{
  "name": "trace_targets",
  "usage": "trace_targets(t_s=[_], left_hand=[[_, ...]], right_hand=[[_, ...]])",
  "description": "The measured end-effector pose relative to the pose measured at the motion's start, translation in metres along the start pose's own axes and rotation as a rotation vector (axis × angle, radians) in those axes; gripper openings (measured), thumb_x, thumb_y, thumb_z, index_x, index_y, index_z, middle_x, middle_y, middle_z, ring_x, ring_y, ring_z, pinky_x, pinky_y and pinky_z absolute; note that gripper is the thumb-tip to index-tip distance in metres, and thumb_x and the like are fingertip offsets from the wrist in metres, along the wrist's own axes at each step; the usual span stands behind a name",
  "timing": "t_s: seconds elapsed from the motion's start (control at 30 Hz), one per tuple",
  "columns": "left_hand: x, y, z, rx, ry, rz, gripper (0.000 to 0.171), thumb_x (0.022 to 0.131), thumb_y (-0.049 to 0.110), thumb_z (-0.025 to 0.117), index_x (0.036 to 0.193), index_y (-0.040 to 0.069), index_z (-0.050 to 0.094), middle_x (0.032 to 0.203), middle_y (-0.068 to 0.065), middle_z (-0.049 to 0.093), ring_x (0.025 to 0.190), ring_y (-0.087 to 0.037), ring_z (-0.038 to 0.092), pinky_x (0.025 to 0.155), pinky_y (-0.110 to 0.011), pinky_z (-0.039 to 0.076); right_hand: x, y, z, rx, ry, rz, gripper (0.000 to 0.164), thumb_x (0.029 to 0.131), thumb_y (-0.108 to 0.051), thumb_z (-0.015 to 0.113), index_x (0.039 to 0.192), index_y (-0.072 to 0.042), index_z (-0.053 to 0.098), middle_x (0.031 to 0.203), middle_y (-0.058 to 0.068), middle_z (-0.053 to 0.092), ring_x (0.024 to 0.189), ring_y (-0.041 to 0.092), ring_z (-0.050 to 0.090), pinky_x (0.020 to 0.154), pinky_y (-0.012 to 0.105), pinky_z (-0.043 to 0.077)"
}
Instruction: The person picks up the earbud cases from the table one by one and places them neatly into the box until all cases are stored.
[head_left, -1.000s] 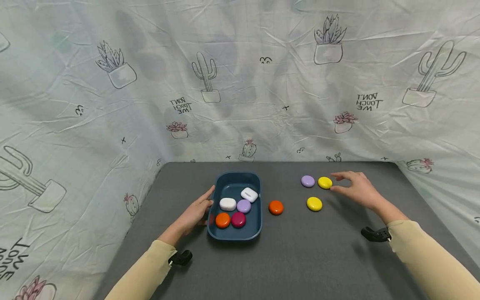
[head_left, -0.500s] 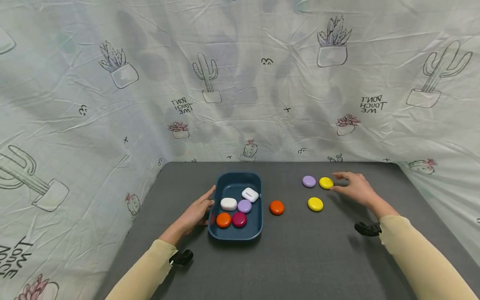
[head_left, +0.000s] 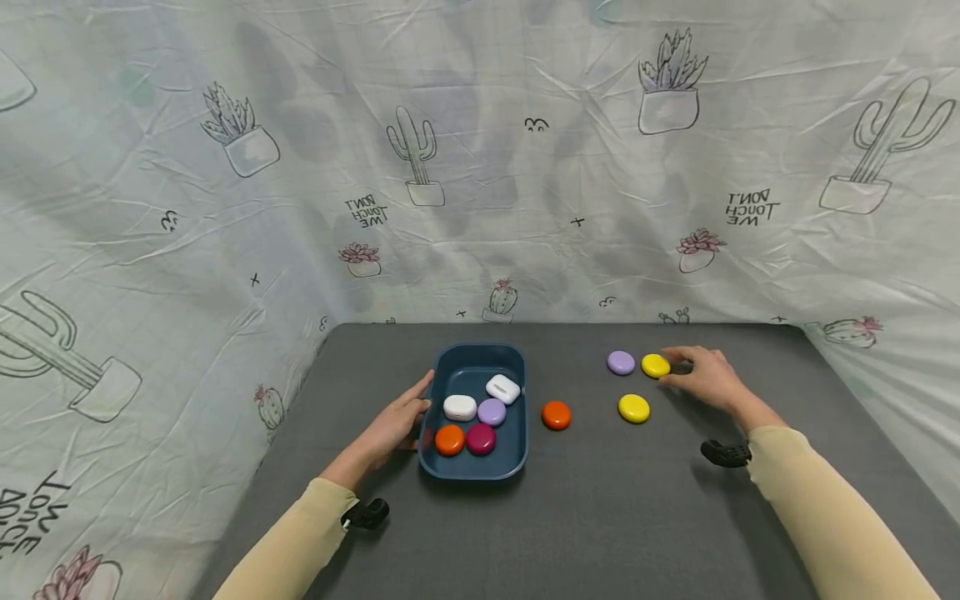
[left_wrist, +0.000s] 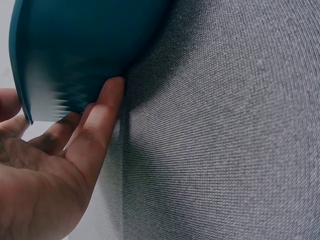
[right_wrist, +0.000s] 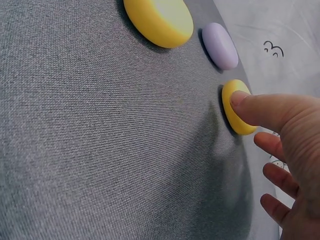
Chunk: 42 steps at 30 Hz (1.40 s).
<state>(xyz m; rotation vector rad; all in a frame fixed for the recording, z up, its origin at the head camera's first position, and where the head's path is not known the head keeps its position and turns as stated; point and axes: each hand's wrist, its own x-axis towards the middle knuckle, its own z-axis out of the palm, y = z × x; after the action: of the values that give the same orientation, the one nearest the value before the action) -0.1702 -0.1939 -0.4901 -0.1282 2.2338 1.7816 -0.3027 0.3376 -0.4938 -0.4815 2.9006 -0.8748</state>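
My left hand (head_left: 392, 427) lies against the outer left wall of a dark blue rectangular container (head_left: 472, 473). In the left wrist view one fingertip touches low on that wall and others are at its rim. At the far right my right hand (head_left: 708, 377) has thumb and index finger on either side of a glossy yellow rounded disc (head_left: 656, 366), which rests on the table. The right wrist view has the thumb (right_wrist: 245, 102) overlapping this disc; the index finger is hidden there. A lilac disc (head_left: 621, 363) and a second yellow disc (head_left: 633, 408) lie close by.
Inside the container are two white cases (head_left: 460, 407), a lilac disc (head_left: 492, 412), an orange disc (head_left: 450, 440) and a crimson disc (head_left: 481, 439). Another orange disc (head_left: 557, 415) lies right of it. Patterned cloth (head_left: 480, 167) hangs behind the grey table (head_left: 585, 517).
My right hand has moved slightly left, its thumb and index finger now closer around the far yellow disc. The left hand stays at the container; the view has shifted slightly.
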Motion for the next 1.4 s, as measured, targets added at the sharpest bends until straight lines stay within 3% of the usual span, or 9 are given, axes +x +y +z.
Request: trace_targets(t_s=[0.43,0.8,1.13,1.4], left_hand=[[0.001,0.0,0.0,-0.001,-0.006,0.003,0.057,0.109,0.027,0.042,0.161,0.043,0.027,0.161,-0.014,0.034,0.115,-0.029,0.059,0.071,-0.039,0.054],[0.001,0.003,0.0,-0.033,-0.01,-0.006,0.058,0.108,0.024,0.044,0.161,0.042,0.029,0.151,-0.018,0.049,0.113,-0.028,0.062,0.07,-0.04,0.056],[0.0,0.008,0.0,-0.032,0.012,-0.016,0.057,0.108,0.025,0.044,0.162,0.038,0.03,0.161,-0.015,0.035,0.126,-0.034,0.057,0.07,-0.041,0.057],[-0.001,0.008,0.0,-0.035,-0.004,-0.024,0.057,0.109,0.026,0.044,0.163,0.038,0.029,0.161,-0.017,0.035,0.124,-0.034,0.057,0.072,-0.041,0.057]], right_hand=[[0.006,0.007,0.005,0.016,-0.016,0.009,0.072,0.093,-0.042,0.075,0.146,0.003,0.053,0.138,0.029,0.055,0.117,0.045,0.043,0.093,0.061,0.032],[0.009,0.005,0.007,0.019,0.0,0.011,0.074,0.093,-0.045,0.075,0.146,0.002,0.053,0.137,0.029,0.057,0.118,0.046,0.042,0.095,0.065,0.028],[0.009,0.007,0.009,0.027,0.01,0.008,0.069,0.093,-0.042,0.075,0.144,0.002,0.055,0.136,0.028,0.057,0.117,0.045,0.042,0.093,0.064,0.028],[0.008,0.008,0.011,0.02,0.015,0.005,0.07,0.094,-0.044,0.074,0.144,0.001,0.055,0.137,0.029,0.057,0.116,0.045,0.043,0.093,0.063,0.028]])
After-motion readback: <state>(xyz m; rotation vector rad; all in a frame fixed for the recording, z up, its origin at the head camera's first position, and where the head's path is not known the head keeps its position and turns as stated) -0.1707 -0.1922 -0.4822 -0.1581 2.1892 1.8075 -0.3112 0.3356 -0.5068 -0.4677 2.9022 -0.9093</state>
